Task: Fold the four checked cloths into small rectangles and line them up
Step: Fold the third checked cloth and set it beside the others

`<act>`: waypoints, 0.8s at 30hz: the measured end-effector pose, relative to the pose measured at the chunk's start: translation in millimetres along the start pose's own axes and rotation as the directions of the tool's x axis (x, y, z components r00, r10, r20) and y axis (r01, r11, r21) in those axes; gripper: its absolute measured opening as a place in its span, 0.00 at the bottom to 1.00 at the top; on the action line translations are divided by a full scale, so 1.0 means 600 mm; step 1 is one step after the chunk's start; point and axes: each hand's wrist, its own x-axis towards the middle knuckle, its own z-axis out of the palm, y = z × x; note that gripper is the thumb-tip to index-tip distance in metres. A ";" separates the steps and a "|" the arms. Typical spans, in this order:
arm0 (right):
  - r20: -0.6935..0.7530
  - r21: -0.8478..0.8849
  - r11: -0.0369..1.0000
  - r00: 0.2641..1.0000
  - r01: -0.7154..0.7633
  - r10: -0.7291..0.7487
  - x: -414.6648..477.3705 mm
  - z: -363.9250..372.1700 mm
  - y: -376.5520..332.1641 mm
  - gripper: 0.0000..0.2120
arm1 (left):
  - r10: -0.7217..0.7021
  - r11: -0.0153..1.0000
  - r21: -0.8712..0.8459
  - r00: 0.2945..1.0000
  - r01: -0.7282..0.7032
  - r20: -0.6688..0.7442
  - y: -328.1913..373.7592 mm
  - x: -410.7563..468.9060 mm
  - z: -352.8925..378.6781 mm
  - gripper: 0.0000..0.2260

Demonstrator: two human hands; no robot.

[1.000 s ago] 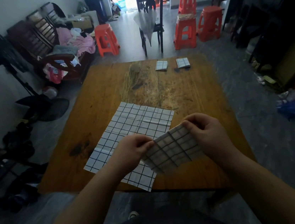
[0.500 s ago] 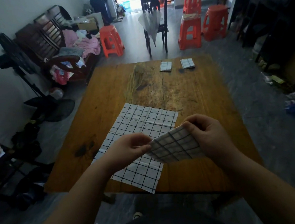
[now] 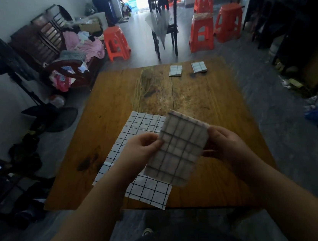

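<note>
Both hands hold a partly folded checked cloth [image 3: 177, 148] tilted up above the near tabletop [image 3: 201, 99]. The left hand [image 3: 143, 148] pinches its left edge with curled fingers [image 3: 157, 143], and the right hand [image 3: 225, 144] grips its right edge. Beneath, an unfolded checked cloth [image 3: 143, 126] lies flat, while the far-left folded cloth [image 3: 175, 70] and far-right folded cloth [image 3: 199, 67] sit near each other at the far edge.
</note>
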 end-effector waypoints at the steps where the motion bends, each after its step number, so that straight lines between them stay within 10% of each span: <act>1: 0.015 0.033 0.999 0.999 -0.031 0.031 0.000 0.001 0.008 0.23 | -0.025 0.996 -0.084 1.000 0.025 -0.006 -0.002 -0.002 0.001 0.06; 24: 0.085 -0.020 0.999 0.996 -0.036 0.038 0.004 0.012 0.026 0.10 | -0.112 0.956 -0.255 0.984 0.144 0.136 -0.024 -0.022 -0.016 0.10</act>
